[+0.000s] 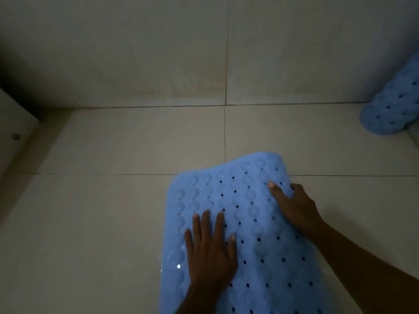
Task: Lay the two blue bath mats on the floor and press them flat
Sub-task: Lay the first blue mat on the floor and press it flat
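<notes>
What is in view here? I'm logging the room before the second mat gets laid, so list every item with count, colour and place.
near bath mat: one, light blue with dark holes, on the floor at bottom centre, far end humped up
second bath mat: one, light blue, at the right edge, leaning in the corner against the wall, not yet flat
floor tiles: several, beige, across the lower frame
wall tiles: several, beige, across the top
pale ledge: one, off-white, left edge, with a small round stud
left hand: one, flat on the near mat, fingers spread
right hand: one, gripping the near mat's right edge
</notes>
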`<state>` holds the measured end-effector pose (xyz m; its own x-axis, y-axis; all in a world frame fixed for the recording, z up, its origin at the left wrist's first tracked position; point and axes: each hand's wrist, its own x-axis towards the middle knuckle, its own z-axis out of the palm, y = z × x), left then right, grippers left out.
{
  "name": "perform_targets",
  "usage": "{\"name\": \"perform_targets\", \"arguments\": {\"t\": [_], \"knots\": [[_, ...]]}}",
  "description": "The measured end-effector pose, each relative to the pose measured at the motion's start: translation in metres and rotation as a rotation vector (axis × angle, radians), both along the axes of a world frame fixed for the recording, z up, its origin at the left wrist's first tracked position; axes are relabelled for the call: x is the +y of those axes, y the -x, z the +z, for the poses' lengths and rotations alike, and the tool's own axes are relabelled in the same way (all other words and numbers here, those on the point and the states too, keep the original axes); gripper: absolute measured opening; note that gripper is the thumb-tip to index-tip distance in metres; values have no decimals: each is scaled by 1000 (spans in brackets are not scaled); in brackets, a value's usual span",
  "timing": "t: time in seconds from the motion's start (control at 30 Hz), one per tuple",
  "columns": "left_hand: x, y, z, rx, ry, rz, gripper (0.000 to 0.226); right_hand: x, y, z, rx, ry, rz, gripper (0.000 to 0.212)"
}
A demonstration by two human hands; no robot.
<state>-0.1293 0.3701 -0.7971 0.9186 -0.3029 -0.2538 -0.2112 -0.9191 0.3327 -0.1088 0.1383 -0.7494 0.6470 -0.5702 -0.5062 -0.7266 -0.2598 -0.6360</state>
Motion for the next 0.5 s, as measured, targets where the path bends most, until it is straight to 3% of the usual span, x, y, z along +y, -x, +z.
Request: {"name": "perform_targets", "arguments": {"t": [0.07, 0.17, 0.33, 0.5], "knots": [[17, 8, -16, -20, -45, -70, 69, -1, 13, 0, 15, -160, 38, 90], [36, -10, -23, -70, -99, -142, 69, -5, 17, 14, 20, -426, 2, 72], [54, -31, 3, 88, -230, -130, 68, 7, 20, 47, 4, -481, 44, 53], [49, -14, 18, 40, -78, -19, 75, 9, 25, 49, 95, -753, -120, 39]]}}
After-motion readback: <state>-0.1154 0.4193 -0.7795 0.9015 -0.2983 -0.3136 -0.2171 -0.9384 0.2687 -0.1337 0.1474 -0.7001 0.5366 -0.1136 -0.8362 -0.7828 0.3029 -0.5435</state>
